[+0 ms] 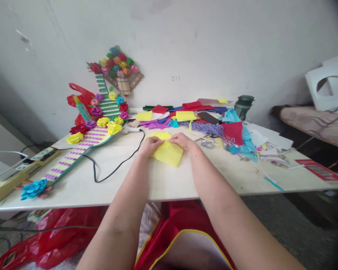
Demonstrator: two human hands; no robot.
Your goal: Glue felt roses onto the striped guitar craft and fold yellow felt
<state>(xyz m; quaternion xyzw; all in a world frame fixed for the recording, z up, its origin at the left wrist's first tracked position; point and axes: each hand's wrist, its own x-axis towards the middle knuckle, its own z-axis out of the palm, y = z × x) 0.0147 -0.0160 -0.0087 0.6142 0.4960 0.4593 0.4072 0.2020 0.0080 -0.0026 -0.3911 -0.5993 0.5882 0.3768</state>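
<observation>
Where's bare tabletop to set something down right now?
On the tabletop, one bare patch lies between the right forearm and the blue strip; another between the striped craft and the left forearm, though the black cable curves through it. A third lies between the forearms, this side of the yellow paper. Crowded: the wall side, with coloured paper and purple yarn.

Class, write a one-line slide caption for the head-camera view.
Left hand and right hand pinch a yellow sheet at a pale table with craft flowers and coloured scraps.
</observation>
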